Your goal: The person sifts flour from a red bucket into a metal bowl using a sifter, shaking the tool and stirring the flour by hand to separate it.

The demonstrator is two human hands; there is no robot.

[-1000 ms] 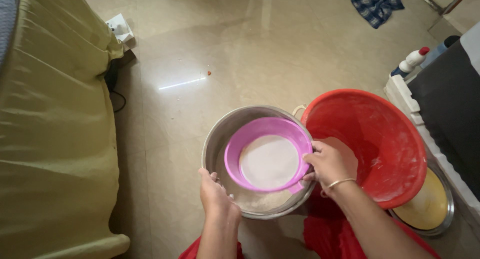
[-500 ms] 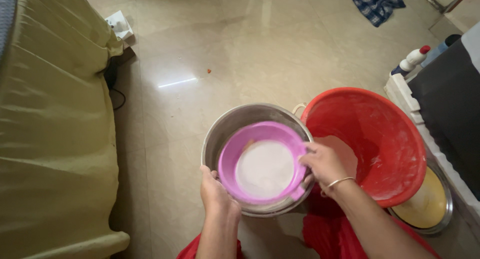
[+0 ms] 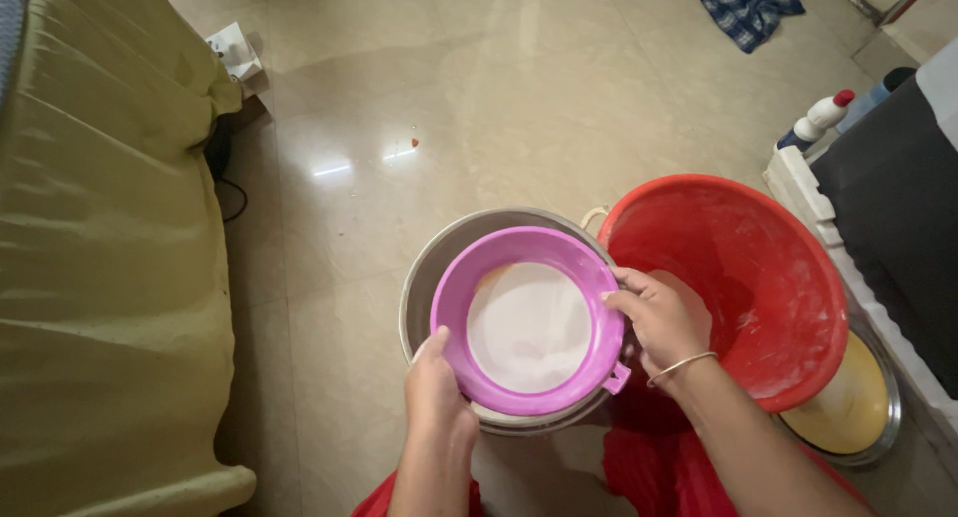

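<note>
1. Sieve [image 3: 529,322]: round, purple plastic rim, white flour filling its mesh; sits over the steel bowl [image 3: 439,267], held just above or on the bowl's rim, contact not resolvable.
2. Gripped on two opposite sides: left hand [image 3: 436,385] at the near-left rim, right hand [image 3: 659,315] at the right rim.
3. Left hand fingers curled over the sieve's outer edge, thumb on top of the rim; narrow grasp, closed on the plastic.
4. Right hand fingers [image 3: 631,282] wrapped over the rim from the outside, tips resting on the purple band near the flour; likewise closed on the sieve.
5. Small purple tab [image 3: 617,378] on the sieve's near-right side, just below the right hand, not gripped.
6. Left forearm entering from the bottom edge, nearly vertical in view, wrist straight.
7. Right forearm entering from the bottom right, angled up and to the left; thin metal bangle [image 3: 682,366] at the wrist.
8. Red tub [image 3: 758,277] just right of the bowl, touching or nearly touching it; floury smears on its inner wall.
9. Steel plate [image 3: 858,417] with yellowish contents partly under the tub, lower right.
10. Tiled floor [image 3: 479,108] beneath; olive-green sheet [image 3: 100,277] along the left; blue checked cloth [image 3: 748,8] top right; white bottle with red cap [image 3: 818,118] at right.
</note>
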